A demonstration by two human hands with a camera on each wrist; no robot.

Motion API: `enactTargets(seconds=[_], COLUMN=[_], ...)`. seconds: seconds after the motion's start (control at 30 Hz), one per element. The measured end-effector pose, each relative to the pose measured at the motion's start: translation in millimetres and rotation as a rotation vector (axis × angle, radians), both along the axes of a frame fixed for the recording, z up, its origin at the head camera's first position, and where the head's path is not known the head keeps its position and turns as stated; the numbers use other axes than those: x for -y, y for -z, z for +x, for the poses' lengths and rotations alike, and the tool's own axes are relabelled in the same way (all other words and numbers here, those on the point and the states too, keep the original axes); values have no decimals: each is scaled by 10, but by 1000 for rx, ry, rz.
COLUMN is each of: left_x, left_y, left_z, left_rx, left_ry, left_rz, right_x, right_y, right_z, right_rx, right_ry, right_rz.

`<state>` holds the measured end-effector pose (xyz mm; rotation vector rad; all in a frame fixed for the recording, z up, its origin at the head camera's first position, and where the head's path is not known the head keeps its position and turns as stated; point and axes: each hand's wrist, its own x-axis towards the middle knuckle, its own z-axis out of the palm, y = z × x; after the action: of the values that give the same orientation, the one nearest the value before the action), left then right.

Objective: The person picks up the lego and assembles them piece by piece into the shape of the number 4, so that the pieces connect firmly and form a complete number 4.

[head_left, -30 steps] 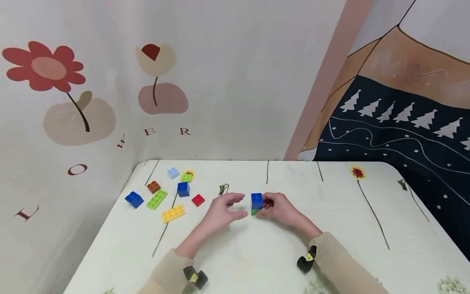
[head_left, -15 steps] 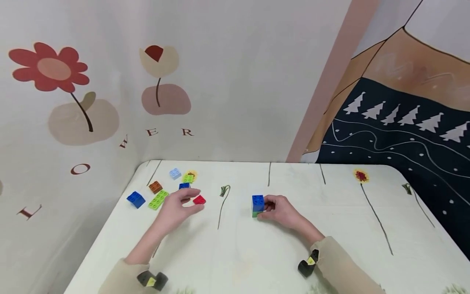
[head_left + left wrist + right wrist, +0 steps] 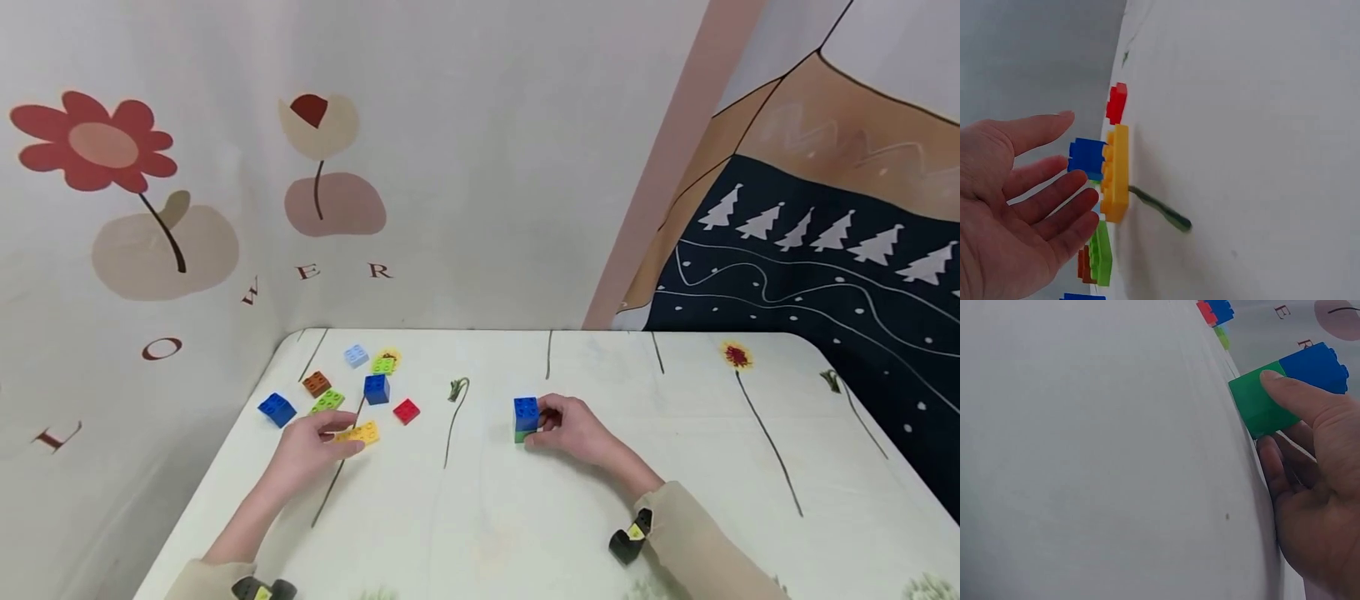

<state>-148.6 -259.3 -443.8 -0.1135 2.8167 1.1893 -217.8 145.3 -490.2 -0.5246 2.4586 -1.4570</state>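
Yellow brick [image 3: 367, 432] lies lower left of frame, left hand [image 3: 303, 450] loosely parted at it, no grip visible, so best pinch long sides squarely while right hand [image 3: 573, 432], gripping green brick [image 3: 1250, 400] under blue brick [image 3: 527, 412] at lower centre, steadies that stack on bench [image 3: 487, 525].

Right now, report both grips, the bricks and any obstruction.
Left grip open at yellow brick, not pinching. Right grip holding blue-on-green stack. Nothing visible in the way; red brick nearby.
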Motion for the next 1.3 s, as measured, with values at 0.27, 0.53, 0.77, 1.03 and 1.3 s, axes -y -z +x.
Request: enactTargets(seconds=[0.27, 0.53, 0.77, 1.03, 1.3], left_x=[85, 107, 89, 80, 75], left_y=[84, 153, 195, 228, 227], left_z=[3, -31, -78, -92, -94], left_rx=[-13, -20, -31, -33, -60], left_ry=[47, 62, 77, 91, 113], left_rz=[-55, -64, -59, -77, -86], right_x=[30, 49, 59, 55, 48], right_y=[-51, -87, -102, -121, -109], right_z=[54, 110, 116, 129, 95], right_rx=[-21, -21, -18, 52, 79], right_ry=[10, 21, 36, 98, 125], right_rz=[-31, -130, -230, -236, -231])
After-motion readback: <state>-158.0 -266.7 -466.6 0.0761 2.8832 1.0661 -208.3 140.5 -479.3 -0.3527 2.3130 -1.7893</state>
